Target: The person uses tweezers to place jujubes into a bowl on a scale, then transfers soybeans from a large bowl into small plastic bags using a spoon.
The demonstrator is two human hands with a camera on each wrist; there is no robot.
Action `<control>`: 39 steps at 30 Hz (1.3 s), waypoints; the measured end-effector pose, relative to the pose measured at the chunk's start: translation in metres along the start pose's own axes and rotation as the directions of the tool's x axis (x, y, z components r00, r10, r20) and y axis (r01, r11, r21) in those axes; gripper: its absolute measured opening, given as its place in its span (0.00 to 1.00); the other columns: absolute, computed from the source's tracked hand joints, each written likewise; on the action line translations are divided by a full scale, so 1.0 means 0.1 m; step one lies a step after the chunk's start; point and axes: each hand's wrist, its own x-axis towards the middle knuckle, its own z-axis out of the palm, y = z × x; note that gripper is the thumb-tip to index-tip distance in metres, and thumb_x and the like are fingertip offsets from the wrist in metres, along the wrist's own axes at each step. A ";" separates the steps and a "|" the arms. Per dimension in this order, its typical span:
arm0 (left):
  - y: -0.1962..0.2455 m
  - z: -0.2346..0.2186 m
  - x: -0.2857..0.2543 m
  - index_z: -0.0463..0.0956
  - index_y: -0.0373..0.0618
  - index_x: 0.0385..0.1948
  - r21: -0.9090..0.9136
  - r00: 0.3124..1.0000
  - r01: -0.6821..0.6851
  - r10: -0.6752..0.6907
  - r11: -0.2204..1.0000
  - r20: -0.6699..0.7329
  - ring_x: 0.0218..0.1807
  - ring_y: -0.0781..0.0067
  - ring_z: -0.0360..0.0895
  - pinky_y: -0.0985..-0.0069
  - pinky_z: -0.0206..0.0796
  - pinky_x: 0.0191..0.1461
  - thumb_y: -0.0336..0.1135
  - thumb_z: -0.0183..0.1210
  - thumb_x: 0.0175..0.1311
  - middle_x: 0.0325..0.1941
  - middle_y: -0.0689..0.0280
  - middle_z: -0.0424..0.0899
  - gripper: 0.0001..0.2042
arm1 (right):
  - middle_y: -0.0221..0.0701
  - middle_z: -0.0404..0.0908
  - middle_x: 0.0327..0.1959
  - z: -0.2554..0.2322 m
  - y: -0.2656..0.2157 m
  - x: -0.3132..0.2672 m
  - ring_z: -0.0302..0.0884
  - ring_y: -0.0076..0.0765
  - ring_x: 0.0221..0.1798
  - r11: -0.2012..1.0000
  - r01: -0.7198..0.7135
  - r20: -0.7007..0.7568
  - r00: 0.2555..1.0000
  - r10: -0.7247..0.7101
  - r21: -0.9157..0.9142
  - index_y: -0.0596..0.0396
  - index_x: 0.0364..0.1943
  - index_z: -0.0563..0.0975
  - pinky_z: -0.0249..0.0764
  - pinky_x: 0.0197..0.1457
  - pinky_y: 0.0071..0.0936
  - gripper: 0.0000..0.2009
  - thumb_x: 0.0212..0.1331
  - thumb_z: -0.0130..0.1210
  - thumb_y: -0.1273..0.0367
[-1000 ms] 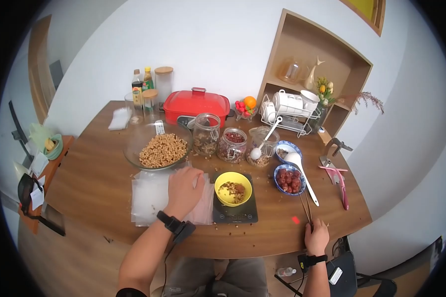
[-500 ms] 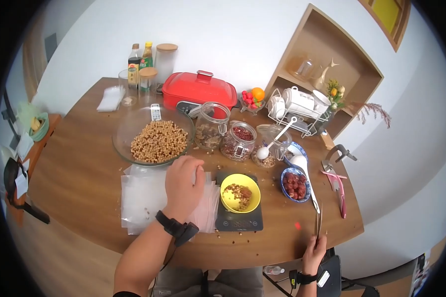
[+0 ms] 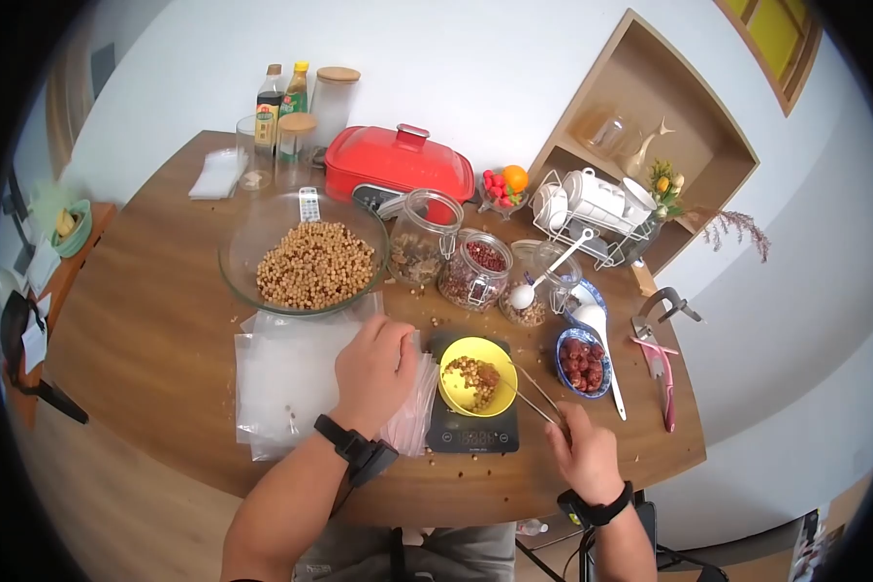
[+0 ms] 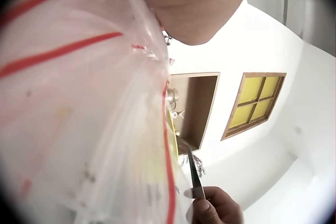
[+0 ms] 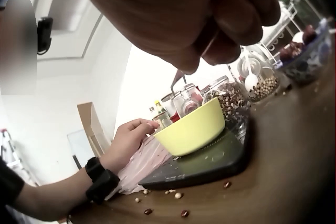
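My left hand (image 3: 373,373) lies at the right side of the clear plastic bags (image 3: 286,378), gripping a gathered, red-striped bag (image 4: 105,108) in the left wrist view. Metal tongs (image 3: 535,401) are held in my right hand (image 3: 589,451), their tips at the right rim of the yellow bowl (image 3: 480,405). Mixed grains and a reddish-brown piece lie in that bowl, which stands on a black scale (image 3: 475,441). To the right, a blue-and-white bowl (image 3: 582,390) holds several dark red dates (image 3: 582,364).
Behind the bags stands a large glass bowl (image 3: 231,281) of tan beans. Glass jars (image 3: 472,281), one crossed by a white spoon (image 3: 524,295), line the middle. A red cooker (image 3: 398,165) and a cup rack (image 3: 597,233) stand behind. Pink peeler (image 3: 663,383) at right.
My right hand has moved left and up from the table's front right, bringing the tongs to the yellow bowl. The left hand stays at the bags. The head view has shifted.
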 end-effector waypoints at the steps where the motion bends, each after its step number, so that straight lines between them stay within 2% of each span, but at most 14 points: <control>1: 0.00 0.00 0.00 0.83 0.46 0.41 0.002 1.000 0.009 -0.009 1.000 0.010 0.40 0.51 0.85 0.60 0.76 0.41 0.28 0.63 0.68 0.41 0.62 0.84 0.04 | 0.43 0.86 0.31 -0.07 -0.03 0.08 0.86 0.55 0.32 0.994 0.041 0.059 0.998 -0.036 -0.099 0.54 0.53 0.80 0.78 0.32 0.47 0.13 0.70 0.66 0.66; 2: -0.01 0.00 -0.01 0.83 0.47 0.41 0.006 1.000 0.021 -0.021 1.000 0.018 0.39 0.52 0.85 0.60 0.76 0.41 0.28 0.63 0.68 0.41 0.62 0.84 0.04 | 0.40 0.86 0.31 -0.08 -0.04 0.16 0.86 0.52 0.31 0.977 0.127 0.030 0.992 -0.123 -0.171 0.52 0.48 0.80 0.78 0.31 0.47 0.11 0.69 0.66 0.64; 5: -0.06 0.04 -0.02 0.83 0.48 0.41 0.022 0.998 0.048 -0.049 0.999 0.038 0.38 0.52 0.85 0.60 0.76 0.39 0.28 0.64 0.68 0.41 0.63 0.84 0.04 | 0.38 0.85 0.30 -0.17 -0.14 0.40 0.85 0.51 0.28 0.919 0.207 0.130 0.976 -0.173 -0.336 0.51 0.41 0.78 0.78 0.30 0.46 0.09 0.68 0.66 0.63; 6: -0.08 0.05 -0.03 0.83 0.48 0.41 0.029 0.998 0.054 -0.055 0.998 0.040 0.37 0.52 0.85 0.60 0.76 0.39 0.28 0.63 0.68 0.41 0.63 0.84 0.04 | 0.36 0.84 0.27 -0.19 -0.17 0.48 0.84 0.50 0.26 0.901 0.239 0.145 0.969 -0.199 -0.361 0.51 0.36 0.76 0.77 0.29 0.44 0.11 0.68 0.65 0.63; 9: -0.12 0.07 -0.04 0.84 0.48 0.42 0.036 0.996 0.074 -0.076 0.997 0.049 0.36 0.53 0.85 0.61 0.76 0.38 0.28 0.63 0.68 0.41 0.63 0.84 0.04 | 0.36 0.84 0.25 -0.21 -0.19 0.63 0.85 0.48 0.27 0.872 0.304 0.235 0.945 -0.226 -0.385 0.52 0.34 0.77 0.77 0.29 0.43 0.11 0.67 0.66 0.62; 10: -0.13 0.07 -0.05 0.84 0.48 0.42 0.037 0.995 0.084 -0.085 0.996 0.051 0.36 0.53 0.85 0.61 0.76 0.38 0.28 0.63 0.68 0.41 0.63 0.84 0.04 | 0.38 0.83 0.24 -0.21 -0.23 0.67 0.86 0.51 0.29 0.885 0.268 0.247 0.952 -0.182 -0.381 0.51 0.31 0.79 0.78 0.31 0.47 0.11 0.65 0.67 0.61; 16: -0.17 0.09 -0.07 0.84 0.47 0.42 0.038 0.992 0.103 -0.105 0.994 0.076 0.36 0.58 0.88 0.63 0.78 0.39 0.29 0.64 0.69 0.41 0.63 0.86 0.04 | 0.39 0.84 0.24 -0.18 -0.29 0.75 0.86 0.52 0.29 0.858 0.280 0.337 0.932 -0.135 -0.430 0.51 0.31 0.79 0.79 0.32 0.48 0.11 0.65 0.67 0.61; 22: -0.15 0.07 -0.06 0.84 0.46 0.42 0.017 0.990 0.113 -0.114 0.993 0.079 0.35 0.60 0.88 0.65 0.79 0.39 0.29 0.64 0.69 0.41 0.63 0.87 0.04 | 0.41 0.83 0.24 -0.29 -0.09 0.67 0.84 0.58 0.30 0.930 0.210 0.217 0.965 -0.148 -0.302 0.50 0.35 0.81 0.78 0.34 0.51 0.09 0.66 0.67 0.62; 26: -0.17 0.09 -0.07 0.83 0.46 0.41 0.029 0.992 0.104 -0.106 0.994 0.071 0.34 0.59 0.88 0.64 0.78 0.38 0.29 0.64 0.69 0.39 0.63 0.87 0.03 | 0.43 0.84 0.27 -0.43 -0.08 0.59 0.84 0.59 0.32 0.962 0.130 0.233 0.970 -0.072 -0.241 0.50 0.37 0.82 0.78 0.35 0.51 0.07 0.69 0.65 0.63; 29: -0.16 0.08 -0.06 0.83 0.46 0.41 0.031 0.990 0.113 -0.115 0.993 0.082 0.34 0.59 0.87 0.64 0.78 0.38 0.29 0.64 0.69 0.38 0.63 0.87 0.03 | 0.46 0.85 0.29 -0.42 0.00 0.54 0.84 0.59 0.33 0.997 0.039 0.182 0.983 -0.026 -0.064 0.51 0.41 0.84 0.78 0.36 0.49 0.07 0.69 0.65 0.64; 32: -0.17 0.08 -0.07 0.83 0.46 0.41 0.018 0.991 0.114 -0.115 0.993 0.070 0.34 0.59 0.87 0.64 0.78 0.38 0.29 0.64 0.69 0.38 0.62 0.87 0.03 | 0.46 0.82 0.28 -0.43 0.09 0.51 0.81 0.54 0.28 0.998 -0.033 0.292 0.956 0.018 0.048 0.55 0.43 0.84 0.77 0.35 0.43 0.08 0.71 0.65 0.66; 35: -0.17 0.08 -0.07 0.83 0.47 0.41 0.017 0.991 0.113 -0.114 0.993 0.076 0.33 0.58 0.87 0.63 0.78 0.37 0.29 0.64 0.69 0.38 0.62 0.88 0.03 | 0.39 0.78 0.24 -0.40 0.14 0.52 0.75 0.38 0.24 0.963 -0.123 0.292 0.955 0.049 0.239 0.59 0.42 0.83 0.73 0.33 0.35 0.08 0.73 0.65 0.67; 37: -0.17 0.09 -0.07 0.83 0.47 0.41 0.017 0.989 0.124 -0.125 0.992 0.083 0.33 0.58 0.87 0.63 0.78 0.37 0.29 0.64 0.68 0.37 0.62 0.88 0.03 | 0.34 0.76 0.23 -0.40 0.07 0.55 0.72 0.29 0.26 0.929 -0.212 0.300 0.947 0.118 0.305 0.61 0.41 0.82 0.71 0.33 0.31 0.08 0.74 0.64 0.68; 39: -0.17 0.09 -0.07 0.83 0.47 0.41 0.012 0.989 0.125 -0.125 0.992 0.077 0.33 0.57 0.87 0.62 0.78 0.37 0.30 0.64 0.68 0.37 0.62 0.88 0.04 | 0.29 0.74 0.23 -0.36 0.04 0.62 0.70 0.24 0.27 0.915 -0.207 0.278 0.954 0.110 0.347 0.62 0.41 0.82 0.70 0.32 0.29 0.09 0.75 0.63 0.69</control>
